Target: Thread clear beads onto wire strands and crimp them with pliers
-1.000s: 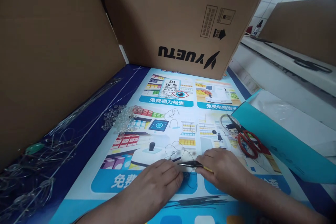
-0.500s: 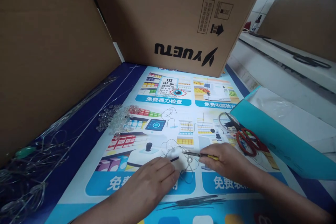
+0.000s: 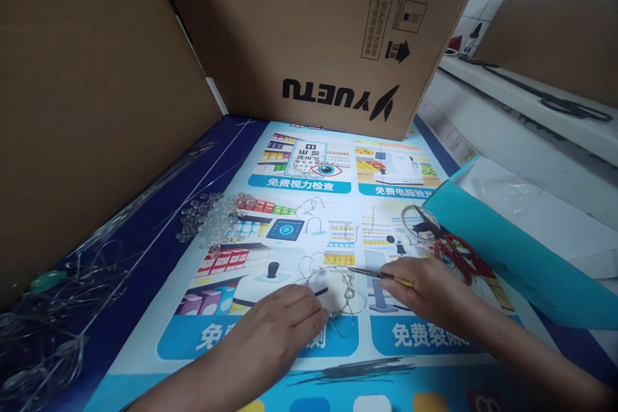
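My right hand (image 3: 420, 283) is closed around slim needle-nose pliers (image 3: 374, 273) with a dark metal tip and a yellow handle. Their tip points left, at the upper edge of a thin wire loop (image 3: 333, 266). Clear round beads (image 3: 349, 293) sit on the right side of this loop. My left hand (image 3: 294, 325) lies low over the loop's left side, fingers bent together and pinching the wire; the fingertips are partly hidden. Loose wire curls stick out above and below the loop.
A pile of clear beads (image 3: 215, 219) lies at the left, near tangled clear strands (image 3: 53, 335). Red-handled scissors (image 3: 454, 248) rest beside a turquoise box (image 3: 502, 257) at the right. Dark wire pieces (image 3: 357, 370) lie in front. Cardboard (image 3: 309, 32) walls the back and left.
My right hand and the pliers have moved slightly right and up. More of the wire loop and a second bead now show. My left hand has barely shifted.
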The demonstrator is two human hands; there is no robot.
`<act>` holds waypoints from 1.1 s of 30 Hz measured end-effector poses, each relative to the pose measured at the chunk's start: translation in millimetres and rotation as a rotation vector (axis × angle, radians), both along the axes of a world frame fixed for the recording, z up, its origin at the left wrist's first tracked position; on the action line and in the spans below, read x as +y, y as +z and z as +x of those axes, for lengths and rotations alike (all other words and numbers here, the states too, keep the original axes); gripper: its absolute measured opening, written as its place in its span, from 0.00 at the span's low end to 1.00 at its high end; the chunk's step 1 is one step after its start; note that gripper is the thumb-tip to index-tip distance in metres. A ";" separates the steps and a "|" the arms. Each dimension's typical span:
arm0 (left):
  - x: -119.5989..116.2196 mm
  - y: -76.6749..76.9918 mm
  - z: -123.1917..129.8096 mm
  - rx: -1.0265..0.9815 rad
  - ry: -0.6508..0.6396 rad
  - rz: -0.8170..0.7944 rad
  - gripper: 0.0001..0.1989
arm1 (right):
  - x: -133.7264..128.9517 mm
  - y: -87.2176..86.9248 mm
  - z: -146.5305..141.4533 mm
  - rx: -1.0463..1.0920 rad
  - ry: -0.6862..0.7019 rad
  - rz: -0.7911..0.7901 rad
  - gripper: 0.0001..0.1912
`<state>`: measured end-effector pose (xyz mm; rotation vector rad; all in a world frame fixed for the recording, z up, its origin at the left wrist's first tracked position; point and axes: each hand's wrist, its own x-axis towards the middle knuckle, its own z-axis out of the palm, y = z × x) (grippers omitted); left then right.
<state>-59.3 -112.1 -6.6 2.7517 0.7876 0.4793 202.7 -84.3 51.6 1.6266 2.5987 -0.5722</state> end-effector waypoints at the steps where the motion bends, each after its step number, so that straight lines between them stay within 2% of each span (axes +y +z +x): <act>1: 0.3 0.0 0.0 0.000 0.002 -0.006 0.14 | 0.7 -0.6 0.3 -0.018 0.004 0.013 0.14; 8: 3.4 2.1 0.2 -0.033 -0.015 -0.010 0.14 | 6.6 -15.8 9.0 -0.271 0.020 0.228 0.17; 12: 4.1 1.7 0.7 -0.036 -0.022 0.000 0.14 | 2.9 -19.0 13.3 -0.189 0.032 0.300 0.16; 16: 3.1 1.1 1.0 -0.013 -0.012 -0.008 0.14 | -9.1 -12.9 7.1 -0.088 0.050 0.403 0.15; 22: 1.0 1.9 2.0 -0.021 0.001 0.026 0.13 | -17.3 -11.5 -3.5 -0.117 0.105 0.303 0.15; 26: 0.8 1.8 2.0 -0.027 0.001 0.032 0.13 | -13.7 -16.7 0.1 -0.176 0.075 0.299 0.14; 33: 1.2 3.3 1.6 -0.025 -0.013 0.027 0.13 | -13.7 -17.0 3.3 -0.147 0.103 0.281 0.13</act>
